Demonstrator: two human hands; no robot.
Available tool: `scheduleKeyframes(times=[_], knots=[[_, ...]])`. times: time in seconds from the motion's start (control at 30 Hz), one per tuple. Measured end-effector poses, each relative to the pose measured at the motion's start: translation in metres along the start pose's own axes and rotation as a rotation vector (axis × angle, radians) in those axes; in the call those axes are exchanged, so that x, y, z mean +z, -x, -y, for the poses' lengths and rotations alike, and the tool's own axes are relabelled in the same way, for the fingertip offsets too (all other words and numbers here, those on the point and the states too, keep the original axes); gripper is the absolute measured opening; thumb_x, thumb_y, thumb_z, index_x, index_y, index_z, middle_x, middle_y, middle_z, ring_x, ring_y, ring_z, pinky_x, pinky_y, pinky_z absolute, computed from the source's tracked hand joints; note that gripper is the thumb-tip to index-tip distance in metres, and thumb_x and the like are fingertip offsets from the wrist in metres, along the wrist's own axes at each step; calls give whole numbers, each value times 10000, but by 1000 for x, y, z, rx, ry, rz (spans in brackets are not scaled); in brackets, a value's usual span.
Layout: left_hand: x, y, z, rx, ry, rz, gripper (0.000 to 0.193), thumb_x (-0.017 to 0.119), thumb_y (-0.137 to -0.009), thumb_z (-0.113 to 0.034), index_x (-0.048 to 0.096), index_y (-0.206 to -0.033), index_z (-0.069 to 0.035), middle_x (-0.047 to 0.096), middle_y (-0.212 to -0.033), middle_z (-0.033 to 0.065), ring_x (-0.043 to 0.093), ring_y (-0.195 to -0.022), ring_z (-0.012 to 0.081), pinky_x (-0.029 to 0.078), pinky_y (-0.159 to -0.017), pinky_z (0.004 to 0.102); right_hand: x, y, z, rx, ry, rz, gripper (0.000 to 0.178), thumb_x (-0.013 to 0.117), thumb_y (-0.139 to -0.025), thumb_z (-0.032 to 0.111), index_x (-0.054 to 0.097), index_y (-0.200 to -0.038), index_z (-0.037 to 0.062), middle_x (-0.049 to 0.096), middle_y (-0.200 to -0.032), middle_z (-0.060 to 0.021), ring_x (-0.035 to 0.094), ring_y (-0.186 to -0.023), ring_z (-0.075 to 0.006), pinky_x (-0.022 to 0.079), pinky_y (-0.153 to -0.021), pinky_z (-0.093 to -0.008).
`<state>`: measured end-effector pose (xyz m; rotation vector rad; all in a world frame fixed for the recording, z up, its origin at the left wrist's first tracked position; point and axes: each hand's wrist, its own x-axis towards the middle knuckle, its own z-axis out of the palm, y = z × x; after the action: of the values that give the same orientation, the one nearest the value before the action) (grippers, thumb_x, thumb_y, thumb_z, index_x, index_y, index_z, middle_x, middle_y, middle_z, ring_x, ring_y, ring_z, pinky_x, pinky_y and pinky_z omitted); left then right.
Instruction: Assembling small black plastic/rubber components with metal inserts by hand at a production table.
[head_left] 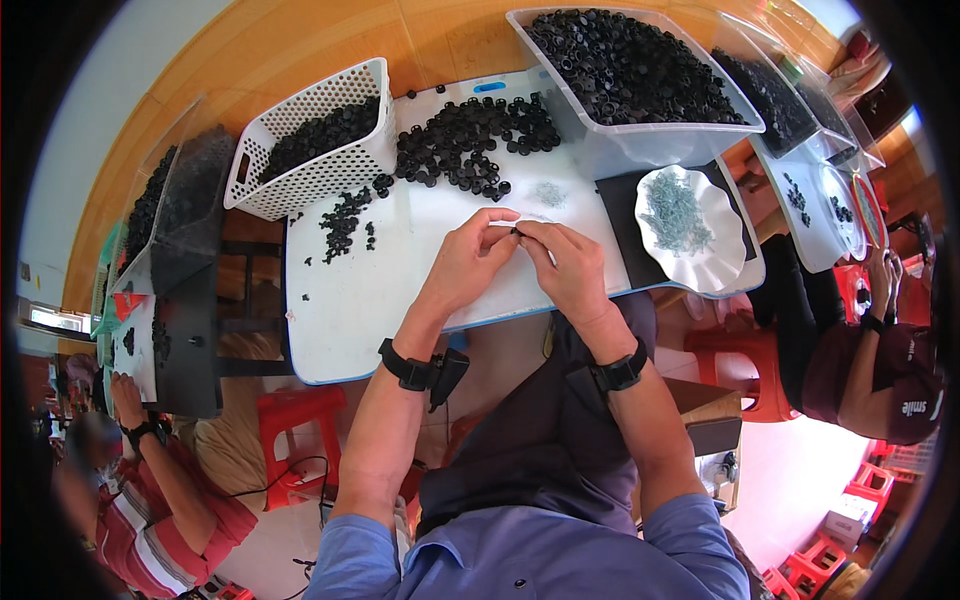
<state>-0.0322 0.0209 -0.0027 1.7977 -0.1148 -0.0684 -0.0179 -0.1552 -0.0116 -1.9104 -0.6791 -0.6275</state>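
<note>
Left of the plate [692, 272], the left hand [465, 265] and the right hand [572, 265] meet over the worktop [375, 300], the fingers of both pinching a small black part [516, 231] between them. The plate carries pale green bits [680, 215]. Beyond the plate stands a bin [650, 150] of black pieces [630, 65]; left of the plate, farther off, lie a black pile [455, 140] and a basket [325, 172].

Red plastic stools [738, 343], wooden panelling [330, 45]
</note>
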Motion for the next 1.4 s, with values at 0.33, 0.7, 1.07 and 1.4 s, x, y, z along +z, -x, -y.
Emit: scheduleKeyframes(times=[0.33,0.7,1.07,1.4], knots=[[-1,-1,1,-41,119,32,263,660,-1014,-101,653,-1231,48,750,-1123,98,669,-1035,115,535,-920,278,-5,-1,3,215,-195,74,175,697,-881,-30,727,-1040,37,753,-931,-112,727,-772,-221,571,-694,-314],[1,-1,7,38,170,-32,249,647,-1000,-60,659,-1228,38,757,-1108,117,684,-1018,133,545,-927,281,-1,-9,-16,404,81,-73,148,747,-856,35,741,-1004,35,689,-908,-118,671,-702,-252,540,-661,-354],[5,-1,3,30,240,-144,236,691,-981,-91,696,-1193,12,754,-1013,73,673,-926,100,542,-835,247,5,-11,-13,340,254,55,135,716,-858,51,742,-990,41,625,-971,-132,659,-928,-322,536,-781,-430],[7,0,9,67,173,-260,226,756,-927,-80,743,-1146,-25,682,-900,-31,579,-793,45,482,-733,205,16,-14,-14,-16,367,1,71,647,-891,65,645,-961,54,584,-1021,-109,586,-978,-322,460,-855,-436]])
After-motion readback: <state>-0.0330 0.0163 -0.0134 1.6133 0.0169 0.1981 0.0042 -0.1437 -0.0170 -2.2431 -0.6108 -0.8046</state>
